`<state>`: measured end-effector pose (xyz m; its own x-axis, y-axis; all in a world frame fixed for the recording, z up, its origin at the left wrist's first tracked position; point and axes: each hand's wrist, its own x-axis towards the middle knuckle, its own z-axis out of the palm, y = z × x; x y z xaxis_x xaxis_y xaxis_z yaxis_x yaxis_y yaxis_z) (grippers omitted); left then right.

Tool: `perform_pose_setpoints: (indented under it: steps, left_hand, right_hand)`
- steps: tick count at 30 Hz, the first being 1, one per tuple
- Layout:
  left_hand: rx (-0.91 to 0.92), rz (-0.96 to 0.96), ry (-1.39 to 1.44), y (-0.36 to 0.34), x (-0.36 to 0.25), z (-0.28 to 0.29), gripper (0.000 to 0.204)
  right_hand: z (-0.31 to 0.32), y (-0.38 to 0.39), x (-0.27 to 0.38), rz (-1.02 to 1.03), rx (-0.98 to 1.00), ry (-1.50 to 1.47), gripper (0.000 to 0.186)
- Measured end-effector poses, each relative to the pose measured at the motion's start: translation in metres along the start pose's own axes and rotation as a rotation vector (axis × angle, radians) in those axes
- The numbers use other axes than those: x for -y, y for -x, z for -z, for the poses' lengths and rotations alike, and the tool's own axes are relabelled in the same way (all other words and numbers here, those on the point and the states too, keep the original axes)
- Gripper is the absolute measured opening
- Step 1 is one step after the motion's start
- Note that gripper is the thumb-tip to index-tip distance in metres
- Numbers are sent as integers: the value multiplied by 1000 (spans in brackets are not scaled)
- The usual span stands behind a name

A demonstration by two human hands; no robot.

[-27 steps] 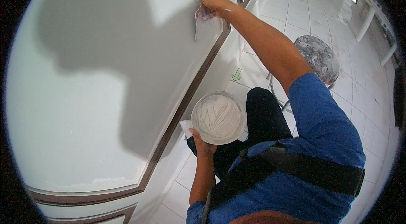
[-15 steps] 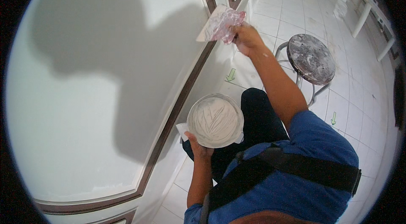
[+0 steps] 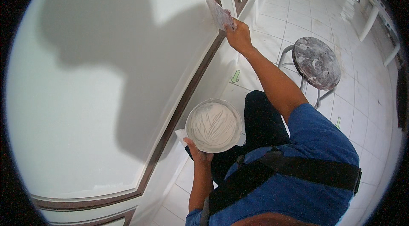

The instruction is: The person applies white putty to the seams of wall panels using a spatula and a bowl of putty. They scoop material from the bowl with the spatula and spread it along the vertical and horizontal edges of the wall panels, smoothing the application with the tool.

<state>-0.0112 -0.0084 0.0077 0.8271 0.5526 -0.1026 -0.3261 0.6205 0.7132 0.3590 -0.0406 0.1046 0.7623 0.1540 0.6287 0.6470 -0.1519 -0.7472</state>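
Note:
My left hand [image 3: 198, 152] grips a round bowl [image 3: 189, 128] from below and the side; its thumb shows at the near left rim. Off-white putty [image 3: 215, 123] with ridged scrape lines fills the bowl. A white cloth or paper [image 3: 181, 135] sticks out beside the thumb. Up and ahead, my right hand [image 3: 239, 36] is closed on a smeared putty scraper [image 3: 219, 13]. The scraper's thin blade is tilted against the white wall panel [image 3: 76, 140], next to its brown trim [image 3: 187, 85]. The hand hides the scraper's near end.
A round stool [image 3: 317, 63] with a putty-stained dark seat stands to the right on white floor tiles [image 3: 272, 17]. White legs of a table or bench [image 3: 370, 21] run along the far right. Green arrow stickers [image 3: 235, 76] mark the floor. My bent knee is beside the bowl.
The scraper has turned from showing its broad putty-smeared face to a steeper, more edge-on angle at the panel. My right wrist has rotated. The bowl stays in my left hand.

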Motion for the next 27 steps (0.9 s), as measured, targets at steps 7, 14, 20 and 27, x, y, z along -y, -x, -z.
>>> perform_pose_setpoints:
  steps: [7,14,20,27]
  left_hand:
    - [-11,30,-20,3,9,21,106]
    - [10,67,8,8,24,47,100]
    - [-37,88,-4,-2,18,29,99]
    - [-28,73,-17,-6,13,26,100]
  right_hand:
    - [-6,-3,-6,53,2,20,21]
    - [-11,-1,-2,-74,52,-13,23]
    - [-3,32,37,-42,186,-17,20]
    - [-4,17,20,22,-168,-132,26]
